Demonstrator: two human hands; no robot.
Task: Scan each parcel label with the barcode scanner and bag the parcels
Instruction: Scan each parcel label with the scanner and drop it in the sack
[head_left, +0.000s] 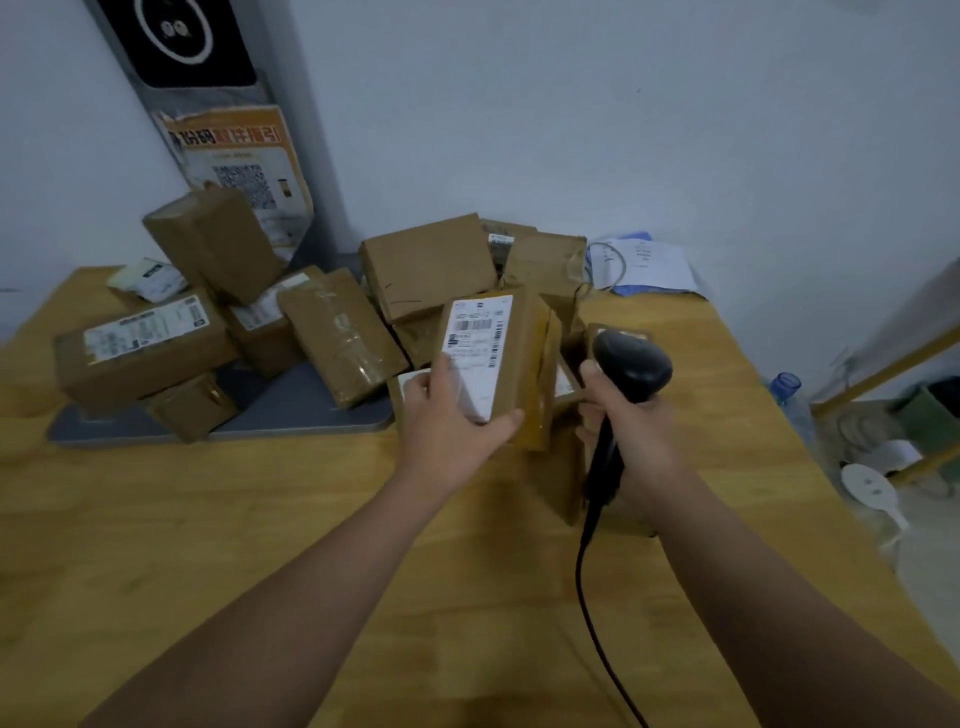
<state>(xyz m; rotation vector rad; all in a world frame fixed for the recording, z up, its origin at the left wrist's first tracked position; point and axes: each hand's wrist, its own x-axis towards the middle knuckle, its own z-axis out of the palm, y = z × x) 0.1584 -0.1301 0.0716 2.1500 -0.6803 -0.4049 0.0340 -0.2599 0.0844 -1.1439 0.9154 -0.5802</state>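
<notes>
left hand (452, 415) curled round box (524, 364), up over table (234, 519) | right hand (631, 436) wrapped round scanner (631, 364), just beside box | risk: missed scan, label (475, 330) partly hidden by left hand | risk: dropped box, only 1 hand gripping

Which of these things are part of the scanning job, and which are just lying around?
For the job: parcel in the left hand, its label, barcode scanner in the right hand, piled parcels.
Lying about: papers, plastic bottle, QR poster.
</notes>
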